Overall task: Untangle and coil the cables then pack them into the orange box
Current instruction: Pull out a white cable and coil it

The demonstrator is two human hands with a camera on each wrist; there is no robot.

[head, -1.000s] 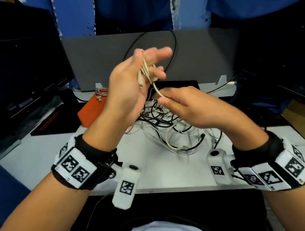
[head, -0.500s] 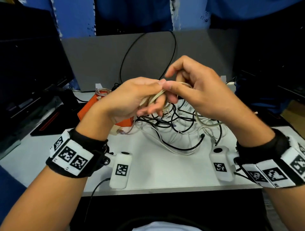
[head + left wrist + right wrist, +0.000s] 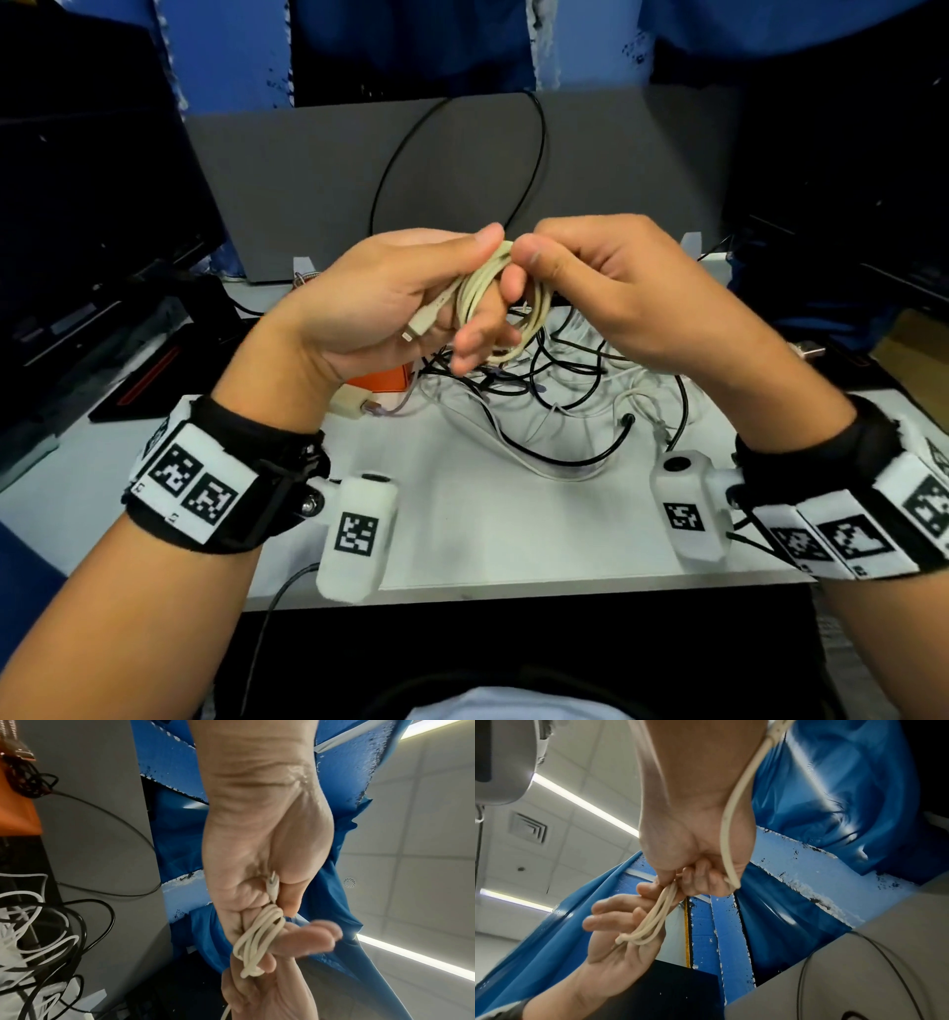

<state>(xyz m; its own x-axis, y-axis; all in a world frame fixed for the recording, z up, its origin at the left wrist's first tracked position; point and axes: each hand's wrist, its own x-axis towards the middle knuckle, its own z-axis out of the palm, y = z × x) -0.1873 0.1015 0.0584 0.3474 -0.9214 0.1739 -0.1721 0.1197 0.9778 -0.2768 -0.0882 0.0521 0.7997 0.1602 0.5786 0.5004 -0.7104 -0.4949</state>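
Note:
A cream cable is wound in several loops around the fingers of my left hand, held above the table. The left thumb presses the top of the coil, and the cable's plug lies across the palm. My right hand pinches the same cable at the top of the coil, beside the left thumb. In the left wrist view the coil wraps the fingers. The right wrist view shows the cable's free tail hanging past my right wrist. The orange box is mostly hidden behind my left hand.
A tangle of black and white cables lies on the white table under my hands. A cream adapter sits by the box. A grey panel stands behind, with a dark monitor at the left.
My left hand has come down and turned palm-up with the coil on its fingers. My right hand carried the cable round and now pinches it beside the left thumb.

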